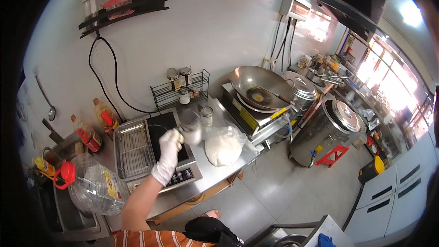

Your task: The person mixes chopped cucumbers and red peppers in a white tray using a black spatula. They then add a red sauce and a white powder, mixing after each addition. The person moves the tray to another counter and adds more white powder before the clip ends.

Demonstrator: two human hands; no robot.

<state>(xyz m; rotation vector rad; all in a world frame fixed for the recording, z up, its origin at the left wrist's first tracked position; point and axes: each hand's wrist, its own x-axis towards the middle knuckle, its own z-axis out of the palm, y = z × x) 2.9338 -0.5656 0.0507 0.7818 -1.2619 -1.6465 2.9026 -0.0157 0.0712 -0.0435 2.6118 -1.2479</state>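
Observation:
My left hand (170, 144), in a whitish glove, is closed at the side of a clear jar (192, 134) with white contents. The jar is blurred and held above the right edge of a black cooktop (161, 123). Just behind it stands a small open glass jar (206, 116) with something thin sticking out. To the right, a white mass in a clear plastic bag (223, 147) lies on the steel counter (212, 175). My right hand is out of view.
Left of the cooktop lie a wire-racked metal tray (134, 149) and a large plastic jug (97, 188). A wire rack (180, 89) with jars stands behind. Rightward are a wok (262, 87) on a burner and a large steel pot (312, 137).

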